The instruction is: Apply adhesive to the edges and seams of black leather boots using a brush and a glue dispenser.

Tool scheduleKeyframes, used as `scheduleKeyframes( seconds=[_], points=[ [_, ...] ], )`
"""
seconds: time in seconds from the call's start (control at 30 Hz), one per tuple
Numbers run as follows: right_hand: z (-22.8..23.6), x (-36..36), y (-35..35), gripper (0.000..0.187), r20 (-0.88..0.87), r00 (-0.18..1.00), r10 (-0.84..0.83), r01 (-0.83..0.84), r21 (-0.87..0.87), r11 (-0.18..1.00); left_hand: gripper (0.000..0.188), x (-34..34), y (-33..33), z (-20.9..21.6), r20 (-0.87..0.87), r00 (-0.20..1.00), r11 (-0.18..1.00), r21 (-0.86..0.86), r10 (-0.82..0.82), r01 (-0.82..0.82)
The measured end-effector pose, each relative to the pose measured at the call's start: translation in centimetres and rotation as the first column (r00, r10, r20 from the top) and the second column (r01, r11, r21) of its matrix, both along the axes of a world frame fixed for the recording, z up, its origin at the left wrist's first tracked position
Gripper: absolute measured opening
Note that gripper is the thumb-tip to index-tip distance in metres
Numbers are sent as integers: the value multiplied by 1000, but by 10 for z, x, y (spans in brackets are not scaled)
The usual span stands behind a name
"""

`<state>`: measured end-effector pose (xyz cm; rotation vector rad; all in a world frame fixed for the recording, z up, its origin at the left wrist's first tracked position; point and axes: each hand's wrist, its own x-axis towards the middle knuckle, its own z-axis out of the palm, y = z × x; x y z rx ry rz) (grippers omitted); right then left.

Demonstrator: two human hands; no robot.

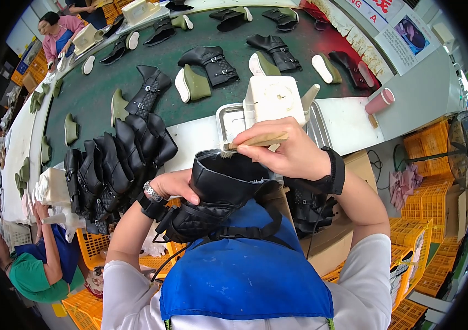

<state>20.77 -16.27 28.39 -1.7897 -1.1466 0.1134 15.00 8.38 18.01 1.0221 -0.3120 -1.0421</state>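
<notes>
The left hand (174, 185) clasps a black quilted boot upper (218, 190), its open shaft upward before a blue apron (248, 275). Nearer the rim, the right hand (286, 149) pinches a wooden-handled brush (264, 140) crosswise, bristles leftward.

One brush (267, 139), one held boot (220, 190), one pink cup (380, 102), one fan (465, 147), three co-workers (39, 272).

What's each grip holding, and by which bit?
The left grip holds a black boot by its side, below the open top. The right grip pinches a brush by its wooden handle.
</notes>
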Motion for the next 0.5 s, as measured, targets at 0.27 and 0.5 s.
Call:
scheduleKeyframes(
  seconds=[0.27, 0.5],
  points=[
    [13, -2, -27, 17, -531, 832, -161, 301, 189, 935, 88, -3, 16, 16, 364, 919, 950, 202, 152, -237],
    [5, -20, -47, 18, -604, 763, -230, 439, 223, 871, 82, 0, 16, 0, 971, -85, 286, -149, 224, -947]
  ],
)
